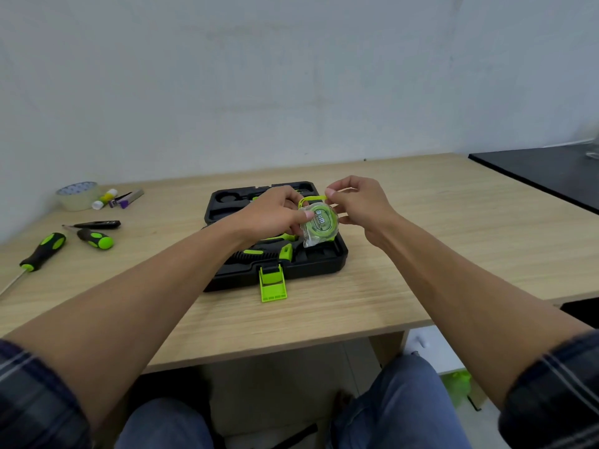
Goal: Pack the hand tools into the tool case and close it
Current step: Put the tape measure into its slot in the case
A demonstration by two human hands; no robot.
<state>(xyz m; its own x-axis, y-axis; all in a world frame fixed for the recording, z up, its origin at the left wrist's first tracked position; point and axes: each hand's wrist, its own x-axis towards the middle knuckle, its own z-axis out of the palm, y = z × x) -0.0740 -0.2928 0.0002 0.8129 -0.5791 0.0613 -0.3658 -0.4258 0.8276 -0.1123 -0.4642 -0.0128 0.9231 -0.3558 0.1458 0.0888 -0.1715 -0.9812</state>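
An open black tool case (pixel 227 209) lies in the middle of the wooden table, its green latch (pixel 273 284) hanging over the near side. A black-and-green handled tool (pixel 259 252) rests inside near the front. Above the case's right half I hold a clear and green tape measure (pixel 319 225). My left hand (pixel 275 212) grips its body, and my right hand (pixel 356 205) pinches its green wrist strap (pixel 312 198). Left of the case lie a long green-and-black screwdriver (pixel 43 251), a short stubby one (pixel 95 238) and a black tester pen (pixel 97 224).
A roll of clear tape (pixel 76 196), a glue stick (pixel 103 199) and a small box of staples (pixel 128 198) sit at the table's back left. A black surface (pixel 544 170) adjoins the table at the right. A wall stands right behind the table.
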